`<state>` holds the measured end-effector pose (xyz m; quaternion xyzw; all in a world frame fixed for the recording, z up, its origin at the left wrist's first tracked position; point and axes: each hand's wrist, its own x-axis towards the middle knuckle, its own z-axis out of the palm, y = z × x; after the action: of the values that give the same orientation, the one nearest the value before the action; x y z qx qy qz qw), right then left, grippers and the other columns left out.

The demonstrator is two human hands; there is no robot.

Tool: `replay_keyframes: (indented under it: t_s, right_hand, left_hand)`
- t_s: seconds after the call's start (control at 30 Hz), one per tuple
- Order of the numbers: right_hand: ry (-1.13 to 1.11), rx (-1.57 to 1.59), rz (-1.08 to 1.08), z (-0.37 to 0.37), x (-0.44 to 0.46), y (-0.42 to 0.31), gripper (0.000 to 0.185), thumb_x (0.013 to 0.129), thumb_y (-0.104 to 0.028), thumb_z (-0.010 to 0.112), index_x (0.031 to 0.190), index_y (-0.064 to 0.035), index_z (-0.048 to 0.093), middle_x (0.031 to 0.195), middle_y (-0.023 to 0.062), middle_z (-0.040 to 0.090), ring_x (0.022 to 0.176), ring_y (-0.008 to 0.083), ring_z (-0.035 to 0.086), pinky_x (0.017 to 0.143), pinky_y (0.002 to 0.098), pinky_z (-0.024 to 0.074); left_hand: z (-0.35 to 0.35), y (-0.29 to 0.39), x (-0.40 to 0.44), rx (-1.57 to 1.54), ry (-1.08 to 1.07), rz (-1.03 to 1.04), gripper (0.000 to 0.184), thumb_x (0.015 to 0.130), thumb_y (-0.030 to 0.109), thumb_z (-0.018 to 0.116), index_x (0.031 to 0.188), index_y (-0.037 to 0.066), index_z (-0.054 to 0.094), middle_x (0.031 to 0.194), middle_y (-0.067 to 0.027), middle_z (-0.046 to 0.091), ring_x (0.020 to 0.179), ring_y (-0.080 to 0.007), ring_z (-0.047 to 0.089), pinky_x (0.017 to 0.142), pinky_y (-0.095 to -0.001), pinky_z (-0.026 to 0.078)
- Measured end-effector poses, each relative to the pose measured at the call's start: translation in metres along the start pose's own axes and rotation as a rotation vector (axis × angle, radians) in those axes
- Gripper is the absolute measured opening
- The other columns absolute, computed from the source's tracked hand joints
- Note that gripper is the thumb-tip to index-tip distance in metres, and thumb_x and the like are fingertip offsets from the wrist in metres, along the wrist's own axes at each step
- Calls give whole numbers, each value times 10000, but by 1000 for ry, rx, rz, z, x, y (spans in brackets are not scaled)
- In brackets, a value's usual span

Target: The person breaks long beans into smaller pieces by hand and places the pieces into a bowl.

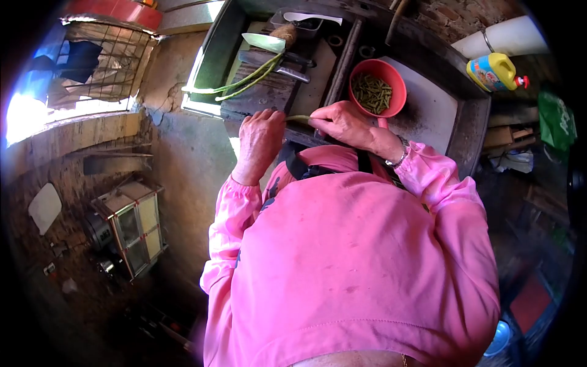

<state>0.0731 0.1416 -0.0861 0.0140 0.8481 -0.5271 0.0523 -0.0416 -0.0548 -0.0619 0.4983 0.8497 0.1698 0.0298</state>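
Note:
A green long bean [298, 117] stretches between my two hands at the near edge of the counter. My left hand [262, 142] is closed around its left end, fingers curled at the dark wooden board [260, 98]. The thumb and fingers of my right hand [350, 127] pinch the other end. Just beyond my right hand stands a red saucepan [398, 79] containing several short bean pieces [370, 93]. Two more long beans [244, 81] lie bent across the board. A knife [292, 74] and a wide-bladed cleaver [264, 41] rest behind them.
A white spatula-like utensil [312, 18] lies across a plastic container at the back. The counter has a raised dark divider [343, 61] and rim. A yellow bottle [502, 71] is at the right, with a green bag [555, 119] beyond it. A glass-fronted cabinet [131, 229] stands left.

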Motion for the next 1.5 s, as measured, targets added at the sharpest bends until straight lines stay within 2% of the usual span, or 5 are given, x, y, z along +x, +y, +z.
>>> replay_keyframes:
  t_s: [0.23,0.4,0.7,1.13,1.5]
  right_hand:
    - [5,1259,401,-10,-5,16,248,964,-226,566,1032,5,627,800,49,662,783,131,646,651,227,512]
    - [-61,2459,227,-27,3,37,239,939,-141,600,1089,45,592,816,34,606,799,134,602,639,232,520]
    - [225,858,313,-49,-12,36,380,957,-368,559,1157,-53,628,910,73,696,885,137,663,774,220,512]
    - [-302,840,377,-1,-6,-5,321,920,-296,632,969,18,673,753,58,683,725,112,655,676,225,529]
    - [320,1260,441,18,8,35,228,926,-262,618,932,-38,659,794,64,695,771,123,668,639,195,487]
  left_hand:
    - [24,-24,-25,-253,-47,-238,142,823,190,640,853,52,644,781,-149,631,734,-361,623,633,-439,482]
    - [23,-15,-25,-196,-88,-205,142,835,185,608,818,46,627,746,-165,612,736,-372,616,630,-453,480]
    - [2,-12,-30,-205,-3,-103,96,825,139,644,874,57,650,761,-131,623,712,-347,616,622,-416,485]
    - [-19,-6,-1,170,-8,62,59,829,154,641,826,103,612,762,-73,586,760,-280,609,689,-403,467]
    - [22,14,0,-45,36,20,120,831,191,641,801,87,590,722,-96,616,699,-305,623,620,-411,480]
